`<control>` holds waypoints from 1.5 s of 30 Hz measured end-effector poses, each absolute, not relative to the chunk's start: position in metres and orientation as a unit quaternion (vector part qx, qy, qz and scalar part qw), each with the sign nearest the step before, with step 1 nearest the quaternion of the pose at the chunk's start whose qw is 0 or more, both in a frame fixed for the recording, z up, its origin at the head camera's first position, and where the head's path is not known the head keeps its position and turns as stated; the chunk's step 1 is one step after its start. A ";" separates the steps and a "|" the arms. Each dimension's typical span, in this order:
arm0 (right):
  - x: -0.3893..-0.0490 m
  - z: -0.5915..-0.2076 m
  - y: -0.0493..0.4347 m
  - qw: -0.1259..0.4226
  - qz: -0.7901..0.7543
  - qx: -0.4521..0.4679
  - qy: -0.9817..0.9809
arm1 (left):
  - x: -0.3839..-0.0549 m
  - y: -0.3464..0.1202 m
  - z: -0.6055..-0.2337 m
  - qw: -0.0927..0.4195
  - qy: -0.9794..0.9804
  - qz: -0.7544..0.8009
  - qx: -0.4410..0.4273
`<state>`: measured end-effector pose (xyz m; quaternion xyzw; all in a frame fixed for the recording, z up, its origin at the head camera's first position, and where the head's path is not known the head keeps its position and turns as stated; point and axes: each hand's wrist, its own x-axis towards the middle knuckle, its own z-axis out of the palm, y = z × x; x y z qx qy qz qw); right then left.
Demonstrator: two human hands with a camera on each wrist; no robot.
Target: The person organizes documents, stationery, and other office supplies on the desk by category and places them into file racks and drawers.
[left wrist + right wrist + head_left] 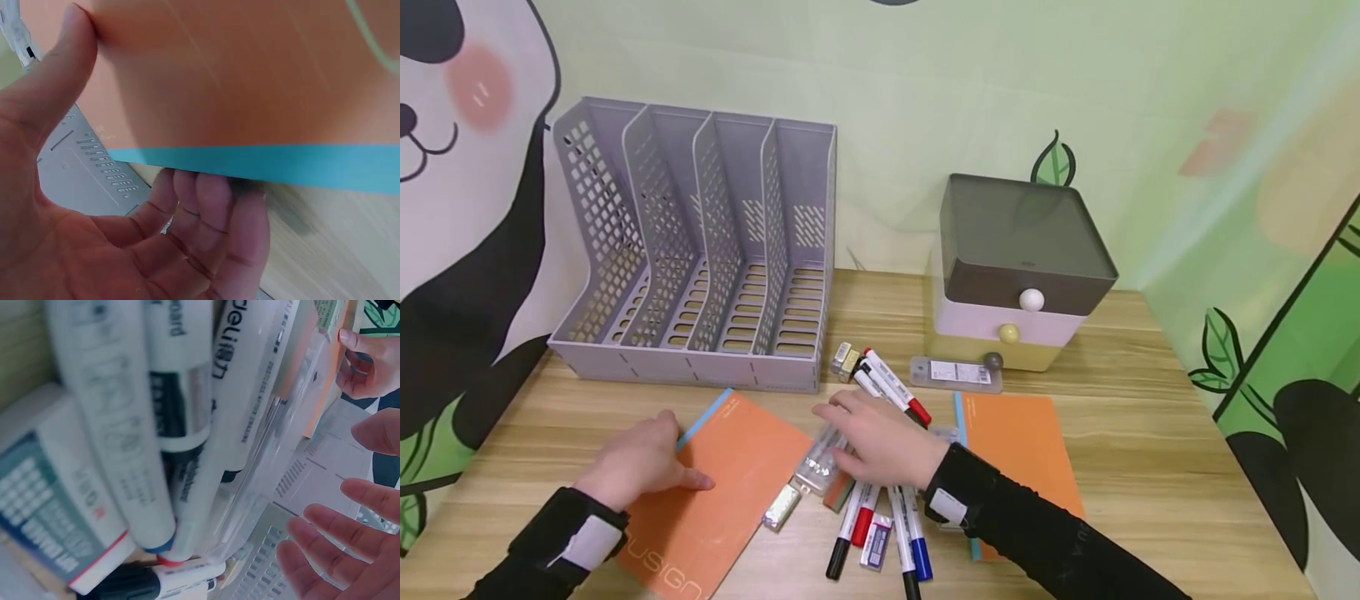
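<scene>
Whiteboard markers, 6 o'clock from right hand. Orange notebook, blue-spined, 8 o'clock; left hand grips its edge, thumb above, fingers beneath. Right hand: fingers released, loosely spread, beside clear case. Gray file rack, 10 o'clock. Drawer organizer, 1 o'clock.

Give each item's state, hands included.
Left orange notebook with blue spine: closed, gripped at spine
Right orange notebook with blue spine: closed, flat
White plastic markers: visible caps on
Three-colour plastic drawer box: drawers shut
Grey plastic file rack: upright
Clear plastic case beside left notebook: lid unclear
Left hand: gripping left notebook
Right hand: over the markers, holding nothing
</scene>
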<state>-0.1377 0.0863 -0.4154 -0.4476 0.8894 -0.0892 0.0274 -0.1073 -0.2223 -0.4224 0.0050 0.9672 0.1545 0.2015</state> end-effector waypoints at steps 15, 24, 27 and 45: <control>-0.139 -0.412 0.086 0.002 -0.103 -0.427 0.898 | -0.104 -0.231 -0.422 0.162 0.958 0.234 0.043; -0.140 -0.413 0.085 -0.085 -0.070 -0.388 0.915 | -0.091 -0.233 -0.405 0.156 0.923 0.349 0.049; -0.141 -0.412 0.086 -0.075 -0.105 -0.376 0.917 | -0.089 -0.232 -0.397 0.156 0.922 0.350 0.057; -0.150 -0.400 0.095 0.120 -0.553 -0.224 0.794 | -0.091 -0.198 -0.349 0.023 0.872 0.481 0.083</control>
